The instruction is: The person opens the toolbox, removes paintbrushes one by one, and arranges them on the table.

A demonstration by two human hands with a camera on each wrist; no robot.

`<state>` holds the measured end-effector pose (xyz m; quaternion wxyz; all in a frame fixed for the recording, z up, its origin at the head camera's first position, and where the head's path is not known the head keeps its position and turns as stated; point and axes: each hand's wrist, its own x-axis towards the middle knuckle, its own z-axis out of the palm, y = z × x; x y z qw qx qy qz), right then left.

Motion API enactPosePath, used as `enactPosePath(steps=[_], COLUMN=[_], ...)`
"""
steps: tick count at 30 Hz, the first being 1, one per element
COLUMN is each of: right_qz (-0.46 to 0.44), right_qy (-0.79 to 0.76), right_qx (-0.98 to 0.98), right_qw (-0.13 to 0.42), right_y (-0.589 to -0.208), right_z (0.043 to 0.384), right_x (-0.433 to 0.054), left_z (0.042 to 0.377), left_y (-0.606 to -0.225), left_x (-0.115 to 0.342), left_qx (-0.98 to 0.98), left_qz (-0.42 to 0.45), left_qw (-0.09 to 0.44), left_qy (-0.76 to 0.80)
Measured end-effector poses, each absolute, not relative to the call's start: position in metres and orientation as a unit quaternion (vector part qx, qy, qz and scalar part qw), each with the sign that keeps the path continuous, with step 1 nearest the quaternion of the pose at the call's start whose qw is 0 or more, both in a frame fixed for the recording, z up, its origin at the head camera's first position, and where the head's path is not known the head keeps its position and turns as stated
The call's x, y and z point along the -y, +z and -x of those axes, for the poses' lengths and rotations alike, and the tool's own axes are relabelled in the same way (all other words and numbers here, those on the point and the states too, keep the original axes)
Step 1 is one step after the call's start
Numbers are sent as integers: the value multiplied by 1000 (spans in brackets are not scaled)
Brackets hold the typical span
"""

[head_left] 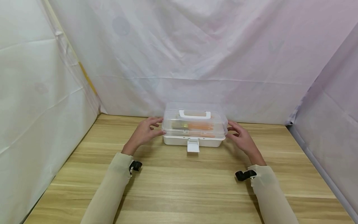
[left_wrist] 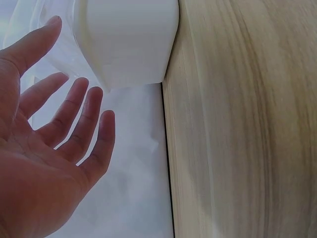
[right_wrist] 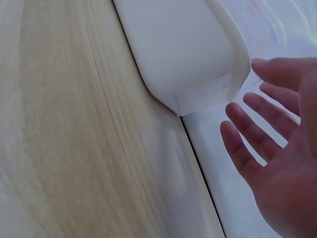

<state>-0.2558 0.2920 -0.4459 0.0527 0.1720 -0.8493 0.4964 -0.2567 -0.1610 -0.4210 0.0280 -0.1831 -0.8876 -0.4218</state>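
Observation:
A toolbox with a white base [head_left: 176, 141] and a clear lid [head_left: 221, 119] rests on the table, its lid down over the base. On top is a white carry handle [head_left: 195, 116]; the white front latch [head_left: 193, 146] hangs unfastened. Through the plastic an orange-handled brush [head_left: 199, 126] shows, blurred. My left hand [head_left: 144, 132] is at the box's left end, its loosely spread fingertips right at the lid. At the opposite end my right hand [head_left: 241, 135] mirrors it, thumb [right_wrist: 267, 67] by the rim. Neither hand curls round the box.
The wood-grain table [head_left: 179, 186] runs from the sleeves back to a hanging white cloth [head_left: 181, 56] close behind the box. More cloth hangs along the left side [head_left: 33, 93] and the right side [head_left: 330, 87].

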Motion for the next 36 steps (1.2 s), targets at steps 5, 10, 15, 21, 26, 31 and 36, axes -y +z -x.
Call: enactPosePath(steps=[5,10,15,21,26,31,36], right_qz=[-165,-176,-182,-168,-168,-174,-169], right_qy=[484,472,463,450,447,448,451], right_qx=[856,859,859,869,870,867,867], right_qw=[70,93,118,122,125,132,129], right_y=[-448,-449,-451,-452,-452,-452,-451], right_z=[257,259,260,260,261,260,259], right_x=[-290,-288,-285,-284,-283,-282,-281], left_z=[257,257,257,258,257,257,259], left_y=[-421,-421,-421,-423,-423,-422,-426], left_x=[161,160,160,160,160,161,164], left_qx=[886,886,884,883,882,879,869], left_qz=[183,183,182,184,182,183,195], left_qw=[30,32,32,34,32,28,24], left_qy=[-424,-424,-429,-430,-433,-440,-454])
